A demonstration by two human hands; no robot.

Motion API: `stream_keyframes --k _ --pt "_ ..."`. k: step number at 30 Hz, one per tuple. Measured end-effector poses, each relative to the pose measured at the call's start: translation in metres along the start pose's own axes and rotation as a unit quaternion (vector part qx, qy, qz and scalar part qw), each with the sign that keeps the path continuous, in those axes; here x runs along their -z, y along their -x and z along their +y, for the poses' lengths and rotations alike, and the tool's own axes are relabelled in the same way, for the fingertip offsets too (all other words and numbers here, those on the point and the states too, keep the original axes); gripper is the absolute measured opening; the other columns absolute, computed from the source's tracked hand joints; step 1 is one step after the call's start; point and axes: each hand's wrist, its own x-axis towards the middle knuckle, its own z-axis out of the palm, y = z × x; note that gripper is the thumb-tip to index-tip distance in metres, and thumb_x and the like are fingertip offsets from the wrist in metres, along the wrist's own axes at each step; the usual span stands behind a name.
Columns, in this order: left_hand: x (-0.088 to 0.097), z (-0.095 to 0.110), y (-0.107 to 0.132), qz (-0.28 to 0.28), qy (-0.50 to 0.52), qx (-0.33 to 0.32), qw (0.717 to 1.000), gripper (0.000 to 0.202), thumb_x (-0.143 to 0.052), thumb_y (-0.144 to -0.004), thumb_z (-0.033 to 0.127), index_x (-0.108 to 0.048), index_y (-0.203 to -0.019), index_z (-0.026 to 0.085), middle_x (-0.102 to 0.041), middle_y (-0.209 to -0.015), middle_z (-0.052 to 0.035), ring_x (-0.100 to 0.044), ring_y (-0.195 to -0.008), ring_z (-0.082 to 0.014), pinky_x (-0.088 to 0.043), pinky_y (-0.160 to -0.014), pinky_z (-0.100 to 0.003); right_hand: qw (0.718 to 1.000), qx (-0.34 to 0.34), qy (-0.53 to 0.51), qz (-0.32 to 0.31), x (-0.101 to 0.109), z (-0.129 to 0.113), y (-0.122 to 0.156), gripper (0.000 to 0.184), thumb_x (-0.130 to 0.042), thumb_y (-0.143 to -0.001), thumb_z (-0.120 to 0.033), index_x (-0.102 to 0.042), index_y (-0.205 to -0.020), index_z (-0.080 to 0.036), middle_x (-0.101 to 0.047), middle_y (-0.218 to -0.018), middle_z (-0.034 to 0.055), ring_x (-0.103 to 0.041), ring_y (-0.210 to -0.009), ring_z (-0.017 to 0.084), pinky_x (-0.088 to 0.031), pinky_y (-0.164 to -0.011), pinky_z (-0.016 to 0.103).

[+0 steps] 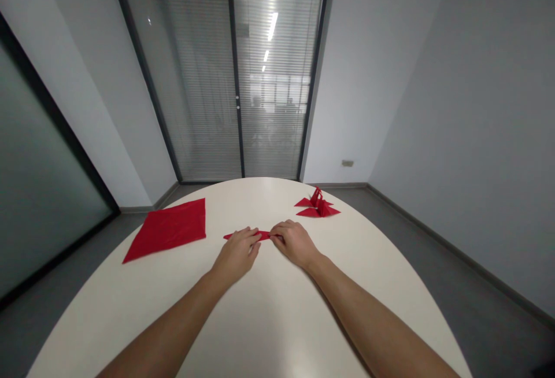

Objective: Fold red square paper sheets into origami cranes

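A narrow folded piece of red paper lies on the white table between my two hands. My left hand rests on its left part with fingers curled and pressed down on it. My right hand covers its right end, fingers closed in a pinch on the paper. Only the middle strip and the left tip of the paper show; the rest is hidden under my fingers.
A stack of flat red paper sheets lies to the left. A finished red paper crane stands at the far right of the table. The table's rounded edge curves close behind them; glass doors with blinds stand beyond.
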Motion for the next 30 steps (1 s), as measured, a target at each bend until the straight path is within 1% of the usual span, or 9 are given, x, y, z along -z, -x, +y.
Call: stream_keyframes --k 3,5,8,11,13,18,24,27,30 --pt "0.0 0.001 0.002 -0.036 -0.011 -0.017 0.999 0.043 -0.042 -0.099 0.028 -0.058 -0.137 0.017 -0.054 -0.147 -0.0112 -0.046 -0.14 -0.0272 -0.034 -0.117 -0.048 1.0 0.0 0.002 0.013 -0.002 0.002 -0.001 0.021 -0.056 -0.096 -0.021 -0.075 -0.102 -0.019 -0.075 -0.103 0.0087 -0.065 -0.096 0.023 -0.046 -0.089 0.036" --pt "0.0 0.0 0.003 -0.053 -0.022 -0.028 0.998 0.048 -0.042 -0.099 0.029 -0.051 -0.143 0.015 -0.048 -0.152 -0.0127 -0.041 -0.143 -0.0276 -0.03 -0.119 -0.05 0.999 0.042 -0.023 0.01 -0.005 0.002 0.0 0.026 -0.056 -0.096 -0.024 -0.072 -0.115 -0.018 -0.073 -0.117 0.0107 -0.064 -0.108 0.024 -0.046 -0.097 0.038" --pt "-0.001 -0.002 0.003 -0.072 -0.036 -0.038 0.996 0.054 -0.041 -0.097 0.03 -0.043 -0.149 0.014 -0.042 -0.156 -0.0134 -0.036 -0.147 -0.0271 -0.026 -0.121 -0.048 0.991 0.109 -0.067 -0.04 -0.008 0.001 0.002 0.05 -0.054 -0.097 -0.036 -0.054 -0.141 -0.013 -0.057 -0.142 0.0166 -0.054 -0.13 0.028 -0.04 -0.11 0.044" --pt "-0.002 -0.003 0.003 -0.093 -0.052 -0.043 0.993 0.058 -0.039 -0.097 0.03 -0.036 -0.152 0.011 -0.035 -0.159 -0.0151 -0.03 -0.149 -0.0271 -0.023 -0.122 -0.048 0.989 0.096 -0.074 -0.089 -0.011 0.0 0.004 0.067 -0.051 -0.098 -0.045 -0.036 -0.153 -0.01 -0.044 -0.152 0.0209 -0.043 -0.141 0.033 -0.035 -0.115 0.053" --pt "-0.003 -0.002 0.002 -0.102 -0.069 -0.035 0.992 0.059 -0.037 -0.098 0.03 -0.035 -0.152 0.008 -0.031 -0.16 -0.0165 -0.027 -0.15 -0.0274 -0.023 -0.122 -0.048 0.988 0.083 -0.069 -0.109 -0.011 0.0 0.005 0.069 -0.051 -0.097 -0.045 -0.033 -0.154 -0.011 -0.04 -0.155 0.0211 -0.037 -0.145 0.033 -0.031 -0.116 0.055" --pt "-0.005 0.002 0.002 -0.091 -0.111 0.021 0.989 0.058 -0.034 -0.099 0.03 -0.035 -0.151 0.005 -0.028 -0.161 -0.0196 -0.027 -0.15 -0.0297 -0.026 -0.12 -0.049 0.987 0.079 -0.066 -0.122 -0.008 -0.001 0.006 0.066 -0.055 -0.095 -0.04 -0.037 -0.153 -0.014 -0.039 -0.156 0.0193 -0.035 -0.146 0.033 -0.03 -0.117 0.055" --pt "-0.006 0.004 0.004 -0.031 -0.136 0.1 0.985 0.059 -0.04 -0.098 0.033 -0.041 -0.146 -0.001 -0.037 -0.155 -0.0254 -0.036 -0.145 -0.0345 -0.031 -0.117 -0.05 0.99 0.101 -0.056 -0.085 -0.003 -0.004 0.003 0.052 -0.054 -0.096 -0.035 -0.053 -0.142 -0.011 -0.052 -0.147 0.0197 -0.047 -0.138 0.032 -0.038 -0.113 0.051" --pt "0.001 0.006 0.005 0.019 -0.115 0.041 0.992 0.053 -0.045 -0.095 0.026 -0.047 -0.144 0.005 -0.042 -0.154 -0.0201 -0.038 -0.144 -0.032 -0.031 -0.118 -0.049 0.989 0.128 -0.06 -0.051 -0.003 -0.002 0.001 0.037 -0.051 -0.098 -0.027 -0.064 -0.13 -0.012 -0.063 -0.136 0.0165 -0.056 -0.13 0.027 -0.04 -0.113 0.044" --pt "0.009 0.01 0.004 0.025 -0.081 -0.022 0.996 0.038 -0.048 -0.093 0.017 -0.064 -0.127 0.018 -0.064 -0.136 -0.01 -0.057 -0.127 -0.0256 -0.041 -0.11 -0.042 0.991 0.119 -0.054 -0.036 -0.005 0.003 -0.001 0.03 -0.052 -0.098 -0.023 -0.071 -0.12 -0.017 -0.07 -0.126 0.0116 -0.063 -0.118 0.024 -0.044 -0.108 0.04"
